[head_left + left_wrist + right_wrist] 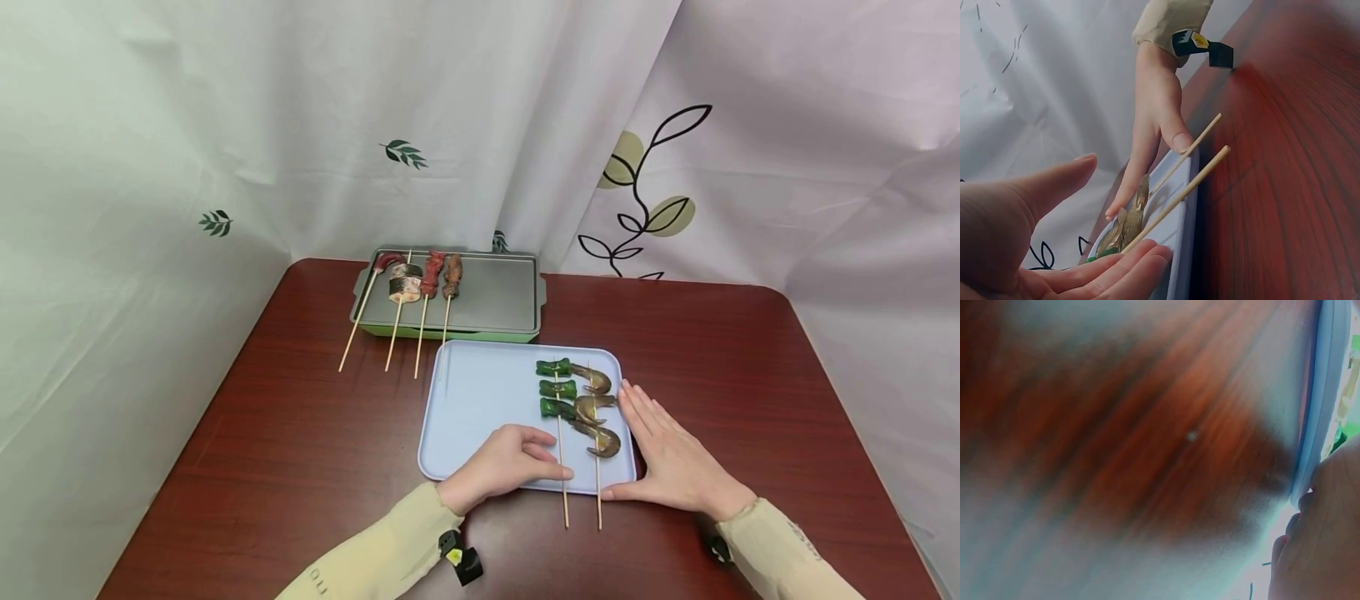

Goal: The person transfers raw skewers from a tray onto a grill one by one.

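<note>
From the head camera, I see a pale blue tray [480, 400] near the front of the dark red table [300, 433], with two skewers lying on its right part: a green pepper skewer [558, 408] and, just beside it, a shrimp skewer [596, 417], both sticks poking over the near rim. My left hand [506, 462] rests on the tray with fingers loosely stretched, their tips at the pepper skewer's stick; it grips nothing that I can see. My right hand [671, 454] lies flat against the tray's right edge, fingers straight and together. Farther back stands a green grill pan [495, 292] with four more skewers [420, 287] lying on its left part.

On the left wrist camera, the left hand [1041, 244] fills the near corner, open, thumb raised apart from the fingers. Beyond it the two sticks [1191, 169] jut past the tray rim [1185, 237], and the right hand [1157, 134] has its thumb tip at the upper stick.

At the right wrist camera, most is blur: red tabletop, the tray edge [1322, 394] and part of the right hand [1322, 537]; I cannot tell finger posture here.

I judge the step to be steadying the tray and settling on a skewer. The next move calls for a pinch on one stick alone, lifted level so the other one stays put.
</note>
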### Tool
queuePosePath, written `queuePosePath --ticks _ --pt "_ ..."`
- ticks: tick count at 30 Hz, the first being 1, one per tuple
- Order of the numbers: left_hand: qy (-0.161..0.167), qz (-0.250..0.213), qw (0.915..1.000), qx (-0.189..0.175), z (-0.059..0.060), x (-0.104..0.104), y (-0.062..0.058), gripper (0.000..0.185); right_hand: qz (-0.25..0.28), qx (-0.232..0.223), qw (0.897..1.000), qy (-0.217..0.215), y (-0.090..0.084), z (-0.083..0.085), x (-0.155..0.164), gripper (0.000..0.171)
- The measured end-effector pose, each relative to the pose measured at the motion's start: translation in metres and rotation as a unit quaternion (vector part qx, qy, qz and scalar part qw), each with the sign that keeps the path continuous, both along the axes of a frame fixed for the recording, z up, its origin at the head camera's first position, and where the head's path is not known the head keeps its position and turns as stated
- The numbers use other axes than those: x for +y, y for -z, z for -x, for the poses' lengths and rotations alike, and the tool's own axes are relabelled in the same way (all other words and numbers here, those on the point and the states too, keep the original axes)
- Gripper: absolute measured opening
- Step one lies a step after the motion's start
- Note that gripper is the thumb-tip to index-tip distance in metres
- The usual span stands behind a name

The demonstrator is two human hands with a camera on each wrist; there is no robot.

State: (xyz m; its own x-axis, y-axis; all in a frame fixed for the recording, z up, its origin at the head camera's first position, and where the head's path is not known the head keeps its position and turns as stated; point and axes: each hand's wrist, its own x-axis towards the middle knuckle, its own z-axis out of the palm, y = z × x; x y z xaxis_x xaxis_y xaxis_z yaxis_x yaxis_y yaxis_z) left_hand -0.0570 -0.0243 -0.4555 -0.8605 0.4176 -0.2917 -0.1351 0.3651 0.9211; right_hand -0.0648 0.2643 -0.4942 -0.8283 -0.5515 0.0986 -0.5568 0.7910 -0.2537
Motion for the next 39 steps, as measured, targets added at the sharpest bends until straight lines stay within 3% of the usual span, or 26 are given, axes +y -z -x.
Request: queuePosePath --ticks 7,15,22,26,33,39 --pt "0.000 -0.010 0.9993 -0.036 0.000 0.005 -0.001 0.056 -0.010 -0.021 1.000 0.005 0.000 0.001 0.001 0.138" --pt "-0.016 -0.046 0.9964 -0.070 0.000 0.011 0.004 0.056 -0.009 -0.014 1.000 0.004 0.000 0.002 0.001 0.138" --pt "-0.007 -0.045 0.9982 -0.040 -0.001 0.010 0.006 0.052 -0.009 -0.011 1.000 0.004 0.001 0.001 0.002 0.138" --pt "-0.019 -0.036 0.9988 -0.027 -0.003 0.009 0.006 0.048 -0.005 -0.006 1.000 0.001 0.000 0.001 0.001 0.137" --pt "-0.064 -0.119 0.9866 -0.092 -0.006 0.011 0.008 0.046 -0.005 -0.007 1.000 0.003 0.000 0.001 0.001 0.138" --pt "-0.073 -0.123 0.9848 -0.098 -0.008 0.008 0.009 0.045 -0.002 -0.006 1.000 0.001 0.000 0.001 0.001 0.138"
